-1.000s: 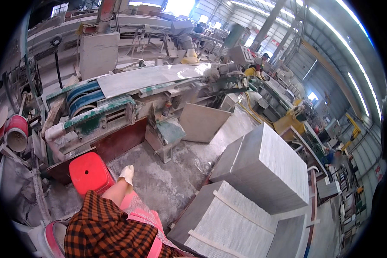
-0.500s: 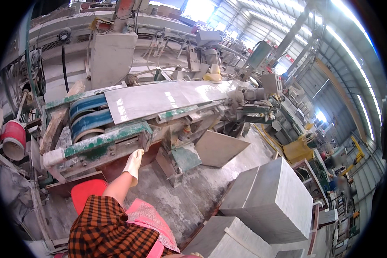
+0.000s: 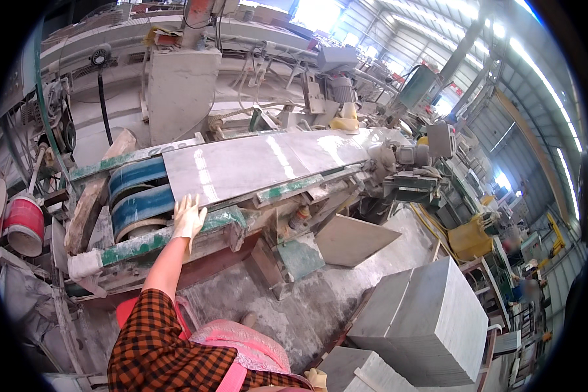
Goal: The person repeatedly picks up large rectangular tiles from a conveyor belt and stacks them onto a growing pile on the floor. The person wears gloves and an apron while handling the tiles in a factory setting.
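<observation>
My left hand [image 3: 189, 219], in a pale glove, reaches out over the green, worn rail of a conveyor. Its fingers are spread at the near left corner of a long, pale, glossy stone slab [image 3: 235, 166]; whether they touch it I cannot tell. The slab lies along blue conveyor belts [image 3: 137, 202], which show past its left end. At the lower edge, only a small part of my right hand [image 3: 317, 379] shows, also gloved, close to my pink apron; its fingers are mostly hidden.
Stacked grey stone blocks [image 3: 431, 320] stand at the lower right. A square board or slab [image 3: 356, 240] leans below the conveyor. A red-and-white bucket [image 3: 25, 225] stands at left, a red plastic stool [image 3: 127, 312] beside my arm. Machinery with motors [image 3: 411, 155] sits at the conveyor's far end.
My left hand has moved up from beside the conveyor's near rail to the slab's corner, and its fingers have spread. My right hand has come partly into view at the lower edge.
</observation>
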Motion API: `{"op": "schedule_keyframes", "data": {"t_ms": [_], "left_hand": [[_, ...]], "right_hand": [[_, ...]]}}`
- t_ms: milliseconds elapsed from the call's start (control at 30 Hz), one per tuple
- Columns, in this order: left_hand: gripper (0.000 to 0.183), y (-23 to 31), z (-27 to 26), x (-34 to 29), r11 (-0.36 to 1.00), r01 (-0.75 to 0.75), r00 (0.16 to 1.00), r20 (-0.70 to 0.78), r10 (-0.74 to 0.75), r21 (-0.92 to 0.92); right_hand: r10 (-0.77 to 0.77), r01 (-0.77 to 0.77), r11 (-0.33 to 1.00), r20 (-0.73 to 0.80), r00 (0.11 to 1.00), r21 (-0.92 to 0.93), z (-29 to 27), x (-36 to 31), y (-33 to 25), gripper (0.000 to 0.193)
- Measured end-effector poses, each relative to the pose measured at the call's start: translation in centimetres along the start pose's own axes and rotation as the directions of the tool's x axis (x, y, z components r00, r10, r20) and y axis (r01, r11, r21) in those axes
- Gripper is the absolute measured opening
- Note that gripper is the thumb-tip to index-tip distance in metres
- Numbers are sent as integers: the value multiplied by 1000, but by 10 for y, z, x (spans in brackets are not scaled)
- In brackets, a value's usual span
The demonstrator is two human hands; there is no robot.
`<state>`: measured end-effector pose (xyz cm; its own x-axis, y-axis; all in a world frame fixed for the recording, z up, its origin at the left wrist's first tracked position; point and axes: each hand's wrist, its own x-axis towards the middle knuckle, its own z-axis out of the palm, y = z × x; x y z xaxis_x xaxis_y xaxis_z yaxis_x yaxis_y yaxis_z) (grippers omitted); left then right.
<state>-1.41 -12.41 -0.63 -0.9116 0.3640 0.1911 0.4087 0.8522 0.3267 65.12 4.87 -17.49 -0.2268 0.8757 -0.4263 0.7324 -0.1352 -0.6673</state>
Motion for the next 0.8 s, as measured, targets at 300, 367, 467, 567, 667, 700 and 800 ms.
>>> {"op": "schedule_keyframes", "data": {"t_ms": [300, 367, 467, 567, 667, 700, 800], "left_hand": [[74, -12, 8, 21, 979, 81, 984, 141, -108, 188], [75, -15, 1, 24, 984, 122, 970, 194, -145, 129], [75, -9, 1, 30, 984, 138, 958, 239, -161, 110], [76, -7, -7, 26, 972, 167, 940, 270, -207, 164], [77, -8, -7, 27, 958, 189, 934, 263, -244, 217], [77, -4, -7, 28, 957, 187, 933, 265, -243, 222], [77, -5, -7, 25, 952, 212, 934, 241, -263, 220]], "right_hand": [[-26, 27, 999, 3, 1000, -44, 14, 100, -102, 29], [-50, 52, 997, 32, 998, -63, 27, 138, -110, 31], [-68, 65, 997, -85, 994, -42, 67, 209, -102, 28], [-85, 83, 996, 98, 991, 26, 92, 239, -172, 31], [-255, 231, 963, 189, 948, 138, 103, 235, -264, 27], [-338, 298, 929, 172, 925, 218, 113, 247, -269, 25], [-374, 307, 902, 193, 907, 305, 123, 233, -323, 25]]}}
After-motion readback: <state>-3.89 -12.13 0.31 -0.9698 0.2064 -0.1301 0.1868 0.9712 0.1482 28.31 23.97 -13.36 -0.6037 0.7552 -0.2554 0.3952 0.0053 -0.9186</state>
